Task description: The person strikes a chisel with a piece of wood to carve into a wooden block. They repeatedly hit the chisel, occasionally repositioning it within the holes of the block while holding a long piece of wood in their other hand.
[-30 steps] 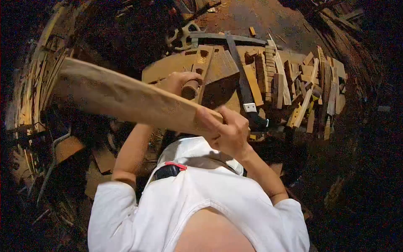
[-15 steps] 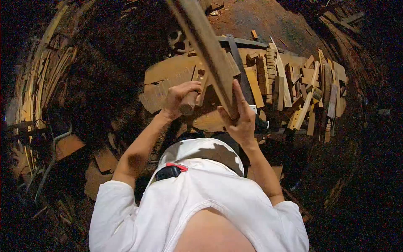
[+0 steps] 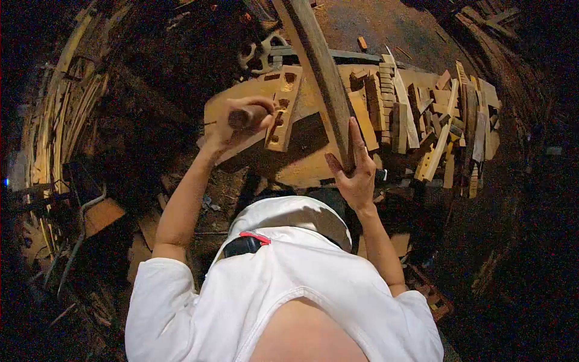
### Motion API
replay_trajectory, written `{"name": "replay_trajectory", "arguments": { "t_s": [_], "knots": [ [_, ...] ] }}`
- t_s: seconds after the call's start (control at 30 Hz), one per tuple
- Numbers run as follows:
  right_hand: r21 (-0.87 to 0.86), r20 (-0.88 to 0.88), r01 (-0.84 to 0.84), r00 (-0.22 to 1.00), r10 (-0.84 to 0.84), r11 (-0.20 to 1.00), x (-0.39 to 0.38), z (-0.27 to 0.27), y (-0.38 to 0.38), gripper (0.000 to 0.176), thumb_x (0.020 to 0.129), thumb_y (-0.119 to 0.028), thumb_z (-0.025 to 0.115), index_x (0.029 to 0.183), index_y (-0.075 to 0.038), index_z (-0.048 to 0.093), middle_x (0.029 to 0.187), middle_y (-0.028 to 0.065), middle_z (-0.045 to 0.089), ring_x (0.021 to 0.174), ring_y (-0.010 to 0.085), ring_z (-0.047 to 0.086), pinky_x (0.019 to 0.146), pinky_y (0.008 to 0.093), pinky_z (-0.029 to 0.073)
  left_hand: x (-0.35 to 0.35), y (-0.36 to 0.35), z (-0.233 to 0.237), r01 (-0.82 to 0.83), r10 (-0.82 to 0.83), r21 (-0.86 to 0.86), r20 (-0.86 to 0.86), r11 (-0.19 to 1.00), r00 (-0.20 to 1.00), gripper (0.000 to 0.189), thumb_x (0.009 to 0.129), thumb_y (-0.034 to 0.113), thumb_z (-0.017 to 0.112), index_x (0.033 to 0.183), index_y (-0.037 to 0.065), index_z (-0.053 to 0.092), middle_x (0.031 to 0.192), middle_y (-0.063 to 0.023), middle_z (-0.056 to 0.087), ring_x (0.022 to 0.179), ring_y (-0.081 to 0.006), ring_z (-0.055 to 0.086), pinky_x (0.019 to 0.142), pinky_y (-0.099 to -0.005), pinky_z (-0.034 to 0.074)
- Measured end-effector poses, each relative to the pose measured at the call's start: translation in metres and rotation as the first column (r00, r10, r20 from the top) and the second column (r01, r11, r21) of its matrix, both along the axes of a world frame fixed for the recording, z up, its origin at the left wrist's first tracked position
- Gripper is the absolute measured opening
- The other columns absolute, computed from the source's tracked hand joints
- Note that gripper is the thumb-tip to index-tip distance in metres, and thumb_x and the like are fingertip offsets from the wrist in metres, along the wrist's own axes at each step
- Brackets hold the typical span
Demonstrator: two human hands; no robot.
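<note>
Where the right hand [image 3: 354, 178] meets the long wooden board [image 3: 329, 81], its thumb and fingers are spread well apart, set on either side of the near end; the fingers are extended, not wrapped round it. The left hand [image 3: 242, 120] is closed about a round wooden handle [image 3: 240, 117], its blunt end towards the viewer. What the handle carries cannot be made out with confidence; the knuckles probably hide it.

Just beyond the left fingertips lies a slotted block [image 3: 291, 99], its row of recesses facing up. The board passes beside it, tilted, and extends forward from the right palm out of view. Beneath and ahead of both hands is the workbench [image 3: 307, 172]. To the right of the right fingers stand pale offcuts [image 3: 386, 90], closely ranked, with a slim light strip [image 3: 404, 108] among them.

The step in hand is judged to be positioning the board with one hand while the other keeps the handle. The next move calls for firmer support at the board's near end, with its length clear of the slotted block.
</note>
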State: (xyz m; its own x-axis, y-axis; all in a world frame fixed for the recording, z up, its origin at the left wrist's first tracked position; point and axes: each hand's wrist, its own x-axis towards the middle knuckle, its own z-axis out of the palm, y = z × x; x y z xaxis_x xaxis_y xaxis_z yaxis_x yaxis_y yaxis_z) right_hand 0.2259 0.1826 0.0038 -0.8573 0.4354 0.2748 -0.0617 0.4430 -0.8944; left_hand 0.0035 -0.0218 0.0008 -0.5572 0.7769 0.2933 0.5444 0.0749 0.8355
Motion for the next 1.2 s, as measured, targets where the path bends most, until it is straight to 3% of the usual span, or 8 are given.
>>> {"name": "replay_trajectory", "arguments": {
  "t_s": [0.3,0.37,0.57,0.6,0.7,0.97,1.13,1.2],
  "knots": [
    [-0.117,0.105,-0.055,0.992,0.068,0.992,-0.001,0.001,0.005,0.080,0.088,-0.008,0.073,0.157,-0.011,0.034,0.156,0.0143,0.044,0.137,0.0237,0.049,0.111,0.0379,0.043,-0.006,0.018,0.028,0.100,-0.072,-0.198,0.144,0.975,0.987,0.018,0.081,-0.004,0.071,0.098,0.000,0.069,0.091,-0.0064,0.072,0.082,-0.0105,0.065,0.074,-0.0269,0.055],
    [-0.020,0.017,-0.024,1.000,0.025,1.000,-0.007,0.005,0.003,0.082,0.079,-0.005,0.076,0.153,-0.009,0.041,0.140,0.0234,0.057,0.124,0.0358,0.061,0.099,0.0405,0.051,-0.015,0.021,0.026,0.164,-0.122,-0.187,0.219,0.969,0.968,0.018,0.080,-0.002,0.074,0.098,0.000,0.069,0.094,-0.0074,0.073,0.086,-0.0131,0.068,0.076,-0.0311,0.057],
    [0.326,-0.114,-0.080,0.986,0.123,0.942,-0.012,0.060,-0.007,0.080,0.084,-0.016,0.077,0.153,-0.001,0.038,0.135,0.0197,0.062,0.105,0.0299,0.071,0.087,0.0396,0.057,-0.032,0.010,0.001,0.264,-0.302,-0.407,-0.029,0.874,0.953,0.016,0.085,0.006,0.074,0.099,0.000,0.070,0.099,-0.0101,0.073,0.091,-0.0171,0.069,0.077,-0.0367,0.056],
    [0.316,-0.307,-0.001,0.946,0.104,0.949,-0.022,0.063,-0.014,0.072,0.081,-0.022,0.076,0.148,-0.016,0.051,0.074,0.0091,0.051,0.058,0.0272,0.057,0.053,0.0384,0.049,-0.032,0.010,-0.003,0.269,-0.307,-0.406,-0.029,0.873,0.951,0.016,0.085,0.006,0.074,0.099,0.000,0.070,0.099,-0.0101,0.073,0.091,-0.0171,0.069,0.077,-0.0367,0.056],
    [0.490,0.211,-0.282,0.956,0.202,0.825,-0.017,0.052,-0.017,0.087,0.068,-0.015,0.083,0.149,-0.019,0.050,0.085,0.0107,0.063,0.068,0.0293,0.065,0.062,0.0395,0.054,-0.023,0.014,-0.003,0.302,-0.164,-0.302,0.407,0.904,0.899,0.034,0.095,0.018,0.060,0.125,0.001,0.066,0.115,-0.0064,0.068,0.105,-0.0153,0.062,0.095,-0.0290,0.049],
    [0.499,-0.101,-0.138,0.971,0.216,0.856,-0.021,0.037,-0.033,0.076,0.060,-0.011,0.080,0.133,-0.028,0.067,0.071,0.0048,0.048,0.055,0.0240,0.054,0.050,0.0379,0.046,0.011,0.017,0.032,0.176,-0.164,-0.108,0.109,0.978,0.980,0.032,0.085,0.020,0.070,0.109,-0.001,0.070,0.103,-0.0058,0.071,0.094,-0.0140,0.065,0.084,-0.0280,0.053],
    [0.650,0.105,-0.209,0.977,0.186,0.731,-0.021,0.038,-0.030,0.086,0.058,-0.013,0.081,0.139,-0.030,0.061,0.074,0.0053,0.051,0.060,0.0247,0.057,0.052,0.0374,0.048,0.010,0.006,-0.003,0.083,-0.059,-0.255,0.103,0.963,0.993,0.029,0.087,0.019,0.069,0.109,0.000,0.069,0.105,-0.0089,0.071,0.097,-0.0155,0.065,0.088,-0.0306,0.053],
    [0.565,-0.088,-0.152,0.966,0.242,0.811,-0.016,0.032,-0.032,0.075,0.071,-0.026,0.079,0.142,-0.037,0.056,0.074,0.0064,0.049,0.059,0.0248,0.059,0.050,0.0392,0.047,0.020,0.005,0.004,0.093,-0.067,-0.233,0.117,0.968,0.991,0.030,0.086,0.018,0.070,0.110,0.001,0.069,0.108,-0.0091,0.071,0.099,-0.0174,0.066,0.090,-0.0316,0.053]
  ]
}}
